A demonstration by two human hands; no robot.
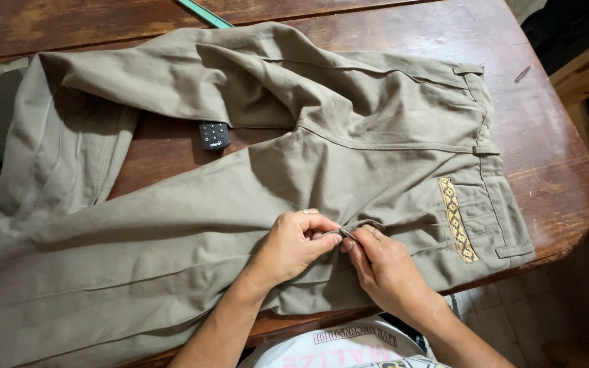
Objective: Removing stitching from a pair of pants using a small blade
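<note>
Presently: one pair of khaki trousers [253,184] spread across one wooden table [553,136]; one black remote [214,135] far, partly under a leg. Left hand [291,245] and right hand [384,266], fingers closed, together pinch a fabric fold [357,227] at the near seam.

Both forearms are bare, with no sleeves visible up to the lower edge of the picture. The left hand [294,245] wears a thin ring on one finger. The right hand [384,266] also has a thin ring on a finger. Below, near the body, a white shirt [349,347] shows, with printed letters in pink and dark colours.
</note>
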